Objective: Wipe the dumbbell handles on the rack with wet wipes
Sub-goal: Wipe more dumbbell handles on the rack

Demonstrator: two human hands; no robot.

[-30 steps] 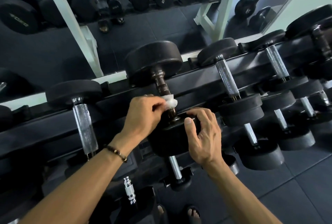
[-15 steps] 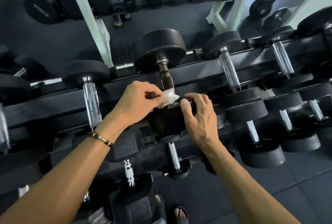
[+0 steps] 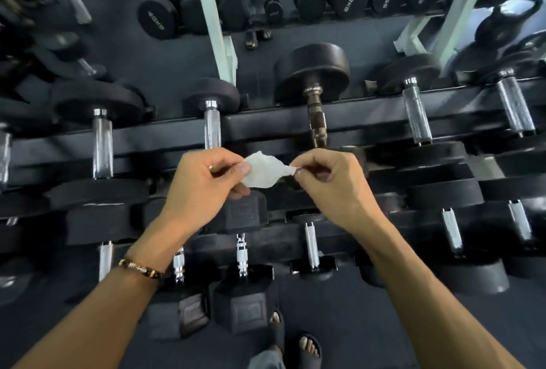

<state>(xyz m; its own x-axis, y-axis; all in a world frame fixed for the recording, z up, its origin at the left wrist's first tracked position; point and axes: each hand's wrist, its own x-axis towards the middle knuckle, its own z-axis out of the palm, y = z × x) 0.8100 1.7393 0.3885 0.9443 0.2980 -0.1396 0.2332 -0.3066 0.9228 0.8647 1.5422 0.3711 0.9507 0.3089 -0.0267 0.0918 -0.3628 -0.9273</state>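
A small white wet wipe [image 3: 264,172] is stretched between my two hands in front of the rack. My left hand [image 3: 205,181] pinches its left edge and my right hand [image 3: 328,176] pinches its right corner. Just behind them, on the top rail of the black rack [image 3: 266,127], lies a large dumbbell with a dark, worn handle [image 3: 316,120]. Chrome-handled dumbbells sit either side of it: one at left [image 3: 212,126], one at right [image 3: 416,116]. Neither hand touches a dumbbell.
Lower rails hold smaller dumbbells with chrome handles [image 3: 311,246] and hex heads [image 3: 245,299]. A mirror behind the rack reflects more dumbbells and a kettlebell [image 3: 502,22]. My sandalled feet [image 3: 307,348] stand on the dark floor below.
Both hands left the large dumbbell and drew back toward me. The right hand let go of the dumbbell head and took the wipe's other edge; the wipe is spread out between them.
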